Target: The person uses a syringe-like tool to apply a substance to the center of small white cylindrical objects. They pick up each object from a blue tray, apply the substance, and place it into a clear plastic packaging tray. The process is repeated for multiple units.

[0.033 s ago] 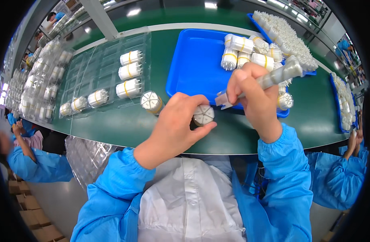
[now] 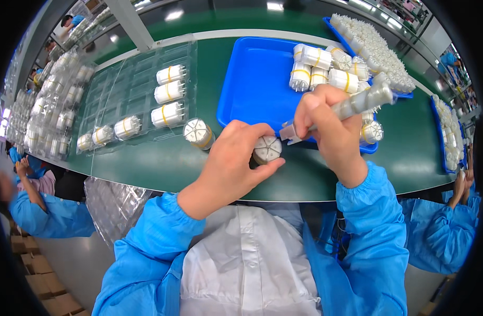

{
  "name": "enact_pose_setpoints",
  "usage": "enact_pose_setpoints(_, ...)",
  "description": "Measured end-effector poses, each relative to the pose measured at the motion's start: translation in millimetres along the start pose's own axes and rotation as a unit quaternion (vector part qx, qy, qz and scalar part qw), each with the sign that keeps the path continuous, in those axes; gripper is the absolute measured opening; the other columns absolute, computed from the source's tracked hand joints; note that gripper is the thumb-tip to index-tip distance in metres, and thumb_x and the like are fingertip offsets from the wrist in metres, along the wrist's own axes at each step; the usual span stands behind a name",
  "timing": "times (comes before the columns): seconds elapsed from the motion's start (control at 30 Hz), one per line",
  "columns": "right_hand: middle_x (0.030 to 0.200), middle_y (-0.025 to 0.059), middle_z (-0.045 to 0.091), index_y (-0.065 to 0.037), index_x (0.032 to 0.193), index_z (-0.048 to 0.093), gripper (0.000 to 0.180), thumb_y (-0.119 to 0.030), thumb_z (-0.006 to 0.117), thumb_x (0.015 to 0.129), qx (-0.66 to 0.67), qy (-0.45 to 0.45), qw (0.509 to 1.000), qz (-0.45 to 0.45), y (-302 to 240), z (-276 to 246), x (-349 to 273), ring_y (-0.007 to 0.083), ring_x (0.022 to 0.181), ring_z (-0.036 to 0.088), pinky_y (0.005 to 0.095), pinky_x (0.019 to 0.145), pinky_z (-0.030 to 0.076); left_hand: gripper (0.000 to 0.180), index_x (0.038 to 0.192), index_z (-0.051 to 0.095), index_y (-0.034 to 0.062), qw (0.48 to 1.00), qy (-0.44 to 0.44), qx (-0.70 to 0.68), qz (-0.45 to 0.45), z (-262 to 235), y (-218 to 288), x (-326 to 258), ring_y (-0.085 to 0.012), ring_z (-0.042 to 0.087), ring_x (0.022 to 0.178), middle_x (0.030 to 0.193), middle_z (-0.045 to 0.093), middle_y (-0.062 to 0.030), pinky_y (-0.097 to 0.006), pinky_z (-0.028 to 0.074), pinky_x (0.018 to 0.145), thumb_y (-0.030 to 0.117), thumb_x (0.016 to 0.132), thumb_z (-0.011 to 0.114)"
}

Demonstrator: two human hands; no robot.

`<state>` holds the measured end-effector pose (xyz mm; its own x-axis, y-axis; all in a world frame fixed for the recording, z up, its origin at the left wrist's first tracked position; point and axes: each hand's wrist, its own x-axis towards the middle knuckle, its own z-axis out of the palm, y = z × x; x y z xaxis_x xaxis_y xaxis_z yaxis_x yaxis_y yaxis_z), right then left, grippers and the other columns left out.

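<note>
My left hand (image 2: 225, 166) is wrapped round a white cylinder bundle (image 2: 267, 149), standing on the table with its round end of wedge-shaped segments facing up. A pale tool (image 2: 360, 102) with a thick wrapped handle and a flat, notched tip is gripped in my right hand (image 2: 333, 131). Its tip is to the right of the bundle, apart from it. Left of my left hand stands another bundle (image 2: 198, 133) with a yellow band. Several banded bundles (image 2: 315, 58) are piled in a blue tray (image 2: 249, 79) beyond my right hand.
A clear plastic compartment tray (image 2: 120, 84) at left holds several banded bundles lying down. Stacked filled clear trays (image 2: 54, 100) stand farther left. Blue trays of small white parts (image 2: 370, 47) are at the far right. People in blue sleeves sit at both sides.
Almost nothing differs. The bundle in my left hand has shifted very slightly to the right; both hands keep their grips.
</note>
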<state>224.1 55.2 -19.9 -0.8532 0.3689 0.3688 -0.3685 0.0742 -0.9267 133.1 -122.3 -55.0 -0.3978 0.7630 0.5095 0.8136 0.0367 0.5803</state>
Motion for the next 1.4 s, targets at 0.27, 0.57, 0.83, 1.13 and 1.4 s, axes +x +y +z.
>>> enact_pose_setpoints(0.27, 0.064, 0.0013, 0.059, -0.005, 0.069, 0.055, 0.029, -0.009, 0.06, 0.097, -0.014, -0.016, 1.0, 0.02, -1, 7, -4, 0.007, 0.059, 0.053, 0.0253, 0.054, 0.041, 0.053, 0.113, 0.063, 0.0052, 0.998, 0.06, 0.015, -0.002, 8, -6, -3, -0.023, 0.06, 0.084, 0.097, 0.064, -0.0076, -0.033, 0.052, 0.072, 0.011, 0.067, 0.09)
enact_pose_setpoints(0.57, 0.064, 0.0006, 0.059, -0.006, 0.069, 0.054, 0.028, -0.01, 0.062, 0.096, -0.007, -0.019, 0.998, 0.061, 12, 11, -3, 0.0056, 0.058, 0.051, 0.0246, 0.054, 0.04, 0.055, 0.114, 0.063, 0.0046, 0.997, 0.061, 0.034, 0.012, 9, -9, -3, -0.0263, 0.061, 0.089, 0.1, 0.064, -0.0098, -0.036, 0.051, 0.074, 0.013, 0.067, 0.089)
enact_pose_setpoints(0.83, 0.067, 0.0006, 0.06, -0.007, 0.071, 0.055, 0.028, -0.014, 0.061, 0.097, 0.016, -0.006, 0.999, 0.045, -2, 1, 1, 0.0057, 0.061, 0.051, 0.0248, 0.055, 0.041, 0.054, 0.122, 0.059, 0.0013, 0.998, 0.041, -0.04, 0.002, 5, -3, -6, -0.0305, 0.062, 0.101, 0.111, 0.065, -0.0135, -0.039, 0.051, 0.083, 0.005, 0.073, 0.081)
enact_pose_setpoints(1.13, 0.065, -0.001, 0.057, -0.007, 0.071, 0.053, 0.028, -0.012, 0.061, 0.097, -0.032, -0.045, 0.998, 0.024, 14, 6, -5, 0.0049, 0.061, 0.05, 0.0247, 0.054, 0.04, 0.056, 0.123, 0.057, 0.0007, 1.0, 0.005, -0.002, -0.022, 1, -3, -6, -0.0312, 0.06, 0.093, 0.107, 0.062, -0.0141, -0.04, 0.05, 0.081, 0.007, 0.073, 0.081)
enact_pose_setpoints(1.4, 0.065, -0.0001, 0.058, -0.008, 0.07, 0.053, 0.029, -0.015, 0.061, 0.097, 0.007, -0.024, 0.998, 0.049, -1, 0, 1, 0.0058, 0.06, 0.049, 0.0255, 0.053, 0.038, 0.06, 0.125, 0.052, -0.0013, 0.995, 0.05, -0.083, -0.036, 10, -3, -10, -0.0298, 0.061, 0.095, 0.109, 0.062, -0.0143, -0.038, 0.054, 0.082, 0.004, 0.072, 0.08)
